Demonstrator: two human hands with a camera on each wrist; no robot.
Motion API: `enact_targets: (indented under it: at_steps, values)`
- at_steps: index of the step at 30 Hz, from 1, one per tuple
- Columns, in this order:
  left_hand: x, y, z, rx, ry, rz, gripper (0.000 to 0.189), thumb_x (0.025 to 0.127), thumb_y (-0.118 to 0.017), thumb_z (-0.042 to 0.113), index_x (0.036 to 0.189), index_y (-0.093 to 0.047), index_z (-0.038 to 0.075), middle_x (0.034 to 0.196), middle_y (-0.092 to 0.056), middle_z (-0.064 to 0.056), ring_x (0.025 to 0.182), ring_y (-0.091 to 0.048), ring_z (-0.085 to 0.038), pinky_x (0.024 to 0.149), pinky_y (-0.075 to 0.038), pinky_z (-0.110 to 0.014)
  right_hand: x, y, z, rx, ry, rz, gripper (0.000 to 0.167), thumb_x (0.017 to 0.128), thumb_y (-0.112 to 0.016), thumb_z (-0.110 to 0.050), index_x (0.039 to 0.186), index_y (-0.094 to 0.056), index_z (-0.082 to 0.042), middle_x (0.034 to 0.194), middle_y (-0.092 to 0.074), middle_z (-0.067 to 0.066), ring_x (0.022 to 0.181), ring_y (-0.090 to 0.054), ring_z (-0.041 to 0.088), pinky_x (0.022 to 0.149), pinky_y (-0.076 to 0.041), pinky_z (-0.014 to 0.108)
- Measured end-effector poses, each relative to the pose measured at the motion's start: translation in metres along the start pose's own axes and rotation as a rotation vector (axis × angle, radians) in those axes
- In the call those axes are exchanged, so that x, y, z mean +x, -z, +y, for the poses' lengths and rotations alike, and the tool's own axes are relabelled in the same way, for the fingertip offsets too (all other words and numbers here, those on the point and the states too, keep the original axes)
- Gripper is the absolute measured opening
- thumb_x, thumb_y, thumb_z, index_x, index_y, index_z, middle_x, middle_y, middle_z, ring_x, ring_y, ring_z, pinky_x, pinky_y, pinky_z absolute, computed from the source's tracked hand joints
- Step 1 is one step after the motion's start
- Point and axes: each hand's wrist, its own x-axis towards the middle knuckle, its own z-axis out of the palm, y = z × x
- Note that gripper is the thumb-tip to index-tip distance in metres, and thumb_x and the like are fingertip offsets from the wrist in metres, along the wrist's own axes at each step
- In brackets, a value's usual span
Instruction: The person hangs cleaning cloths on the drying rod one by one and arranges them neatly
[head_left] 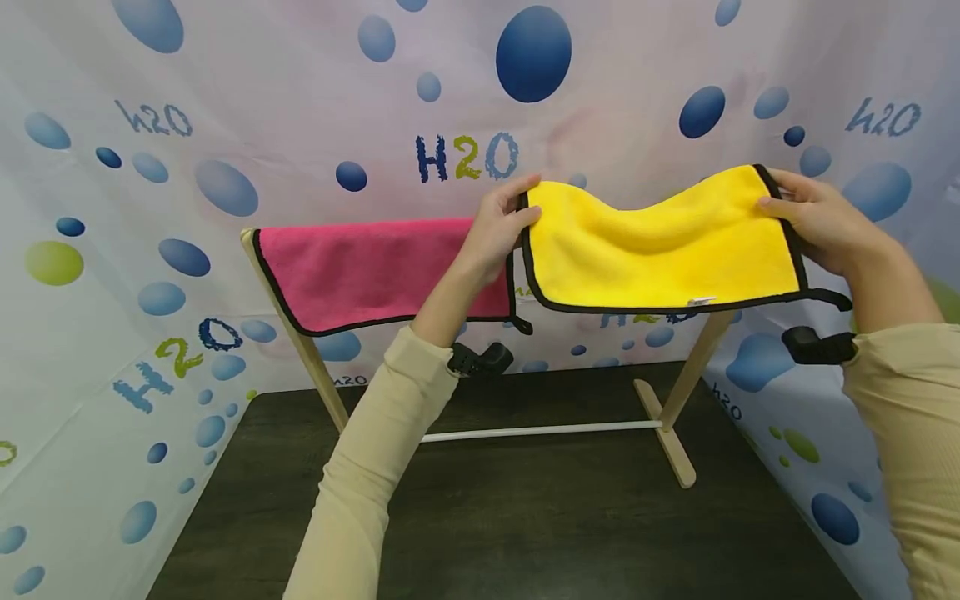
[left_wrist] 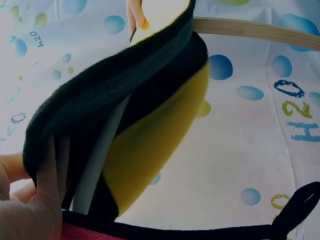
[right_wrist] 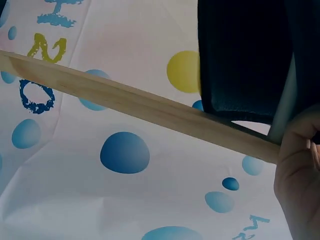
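Note:
A yellow towel (head_left: pixel 660 258) with black edging is held up between both hands at the right part of a wooden rack. My left hand (head_left: pixel 495 229) pinches its left edge, thumb in front. At the opposite edge my right hand (head_left: pixel 828 217) pinches the black border near the upper corner. In the left wrist view the towel passes over the rack's white top bar (left_wrist: pixel 102 160), one flap hanging on the far side. Its upper edge sags in the middle. A pink towel (head_left: pixel 367 275) hangs over the bar to the left, close by my left hand.
The rack's right wooden post (head_left: pixel 693 367) rises from a flat foot (head_left: pixel 671 442) on the dark table (head_left: pixel 525 525). A white lower rod (head_left: pixel 540 432) joins the legs. Behind stands a curtain (head_left: pixel 300 92) printed with blue bubbles.

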Motion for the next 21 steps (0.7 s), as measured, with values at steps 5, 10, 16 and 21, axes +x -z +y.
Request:
enact_targets:
  at_steps: [5, 10, 16, 21]
  values:
    - [-0.002, -0.002, -0.006, -0.008, -0.003, 0.05, 0.045, 0.093, -0.045, 0.0, 0.137, -0.041, 0.006, 0.129, -0.05, -0.012, 0.098, -0.057, -0.021, 0.084, -0.05, -0.03, -0.003, -0.006, 0.005, 0.2, 0.044, 0.087, 0.072, 0.088, -0.057, -0.031, 0.147, -0.017, -0.021, 0.096, -0.056, -0.009, 0.073, -0.062, 0.007, 0.06, -0.052, 0.02]
    - [-0.005, -0.008, -0.012, 0.0, -0.033, 0.078, 0.043, 0.092, -0.047, -0.002, 0.135, -0.044, 0.005, 0.128, -0.05, -0.012, 0.1, -0.056, -0.022, 0.085, -0.05, -0.03, -0.011, -0.007, 0.01, 0.313, 0.046, 0.152, 0.069, 0.087, -0.058, -0.03, 0.146, -0.023, -0.024, 0.103, -0.049, -0.005, 0.074, -0.061, 0.007, 0.059, -0.052, 0.019]
    - [-0.011, -0.011, -0.02, 0.05, -0.084, 0.098, 0.041, 0.091, -0.048, -0.002, 0.132, -0.048, 0.003, 0.121, -0.053, -0.014, 0.099, -0.057, -0.024, 0.084, -0.05, -0.028, -0.02, -0.003, 0.021, 0.262, 0.031, 0.17, 0.067, 0.086, -0.058, -0.034, 0.145, -0.025, -0.027, 0.102, -0.049, -0.007, 0.073, -0.06, 0.005, 0.059, -0.052, 0.018]
    - [-0.021, -0.013, -0.03, 0.089, -0.129, 0.104, 0.04, 0.092, -0.047, 0.0, 0.131, -0.048, 0.003, 0.128, -0.051, -0.012, 0.092, -0.063, -0.027, 0.076, -0.052, -0.022, -0.026, -0.006, 0.035, 0.116, 0.092, 0.195, 0.066, 0.089, -0.055, -0.033, 0.146, -0.023, -0.025, 0.095, -0.054, -0.013, 0.072, -0.06, 0.002, 0.061, -0.05, 0.014]
